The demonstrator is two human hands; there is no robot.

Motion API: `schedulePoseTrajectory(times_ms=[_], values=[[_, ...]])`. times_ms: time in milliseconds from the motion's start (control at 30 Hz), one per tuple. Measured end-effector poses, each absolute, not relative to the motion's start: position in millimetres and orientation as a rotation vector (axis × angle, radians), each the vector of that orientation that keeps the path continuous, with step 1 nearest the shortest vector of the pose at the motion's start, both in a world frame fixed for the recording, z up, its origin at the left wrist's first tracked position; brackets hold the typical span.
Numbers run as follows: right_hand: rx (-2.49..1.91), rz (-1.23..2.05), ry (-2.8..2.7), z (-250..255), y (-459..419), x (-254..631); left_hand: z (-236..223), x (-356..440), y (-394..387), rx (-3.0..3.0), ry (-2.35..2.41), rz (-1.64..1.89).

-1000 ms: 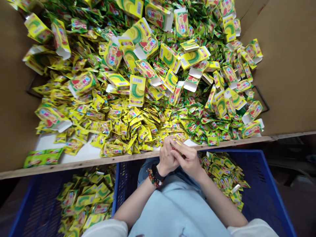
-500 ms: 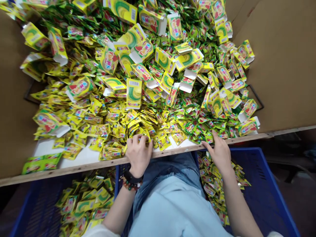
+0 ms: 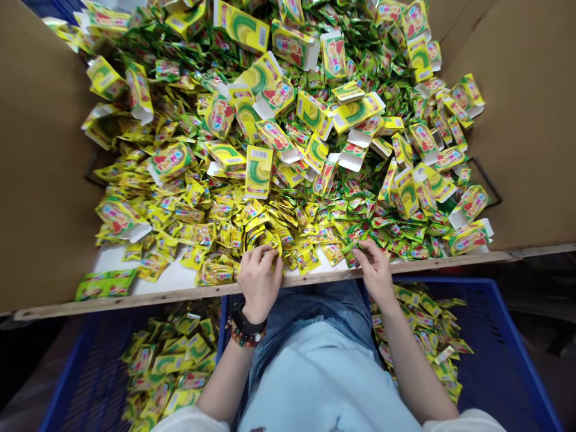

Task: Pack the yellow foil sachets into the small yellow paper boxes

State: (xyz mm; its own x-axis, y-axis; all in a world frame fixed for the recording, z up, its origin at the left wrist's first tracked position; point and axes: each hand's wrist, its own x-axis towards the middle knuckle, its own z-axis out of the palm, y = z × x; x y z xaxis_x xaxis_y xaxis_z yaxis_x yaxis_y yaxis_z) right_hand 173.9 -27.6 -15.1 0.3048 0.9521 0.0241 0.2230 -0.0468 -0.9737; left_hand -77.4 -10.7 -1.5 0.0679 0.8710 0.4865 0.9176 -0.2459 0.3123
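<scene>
My left hand, wearing a dark band and a beaded bracelet, is at the table's front edge. Its fingers curl over a yellow candy packet at the front of the yellow heap; the fingertips partly hide their hold. To the right, my right hand pinches a green candy packet between thumb and fingers, just above the board's edge. Behind it lie the green packets. Small yellow cartons, many with raised white flaps, are strewn over the heap.
Cardboard walls rise on both sides of the table. A wooden strip runs along its front. Below stand a blue crate on the left and another blue crate on the right, both holding filled yellow cartons. A green packet strip lies front left.
My right hand has moved left and inward from the green packets, now pinching one. My left hand remains at the yellow packets. The whole view has shifted slightly.
</scene>
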Motion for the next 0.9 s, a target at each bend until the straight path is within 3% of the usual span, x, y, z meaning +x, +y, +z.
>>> schedulePoseTrajectory(times_ms=[200,500,767,833,900], values=[[-1.278,1.082,-1.014,-1,-25,159,0,-64,-14,-1.975,-2.080,-1.725],[-1.260,1.068,-1.247,24,-15,141,19,-16,-12,-2.612,-2.486,-2.444],[-1.304,1.148,-1.304,19,-19,141,23,-18,-19,-2.694,-2.759,-2.586],[-1.274,1.224,-1.296,20,-25,141,26,-19,-18,-2.853,-2.634,-2.432],[-1.297,1.194,-1.224,19,-30,143,34,-27,-5,-3.176,-2.304,-1.974]])
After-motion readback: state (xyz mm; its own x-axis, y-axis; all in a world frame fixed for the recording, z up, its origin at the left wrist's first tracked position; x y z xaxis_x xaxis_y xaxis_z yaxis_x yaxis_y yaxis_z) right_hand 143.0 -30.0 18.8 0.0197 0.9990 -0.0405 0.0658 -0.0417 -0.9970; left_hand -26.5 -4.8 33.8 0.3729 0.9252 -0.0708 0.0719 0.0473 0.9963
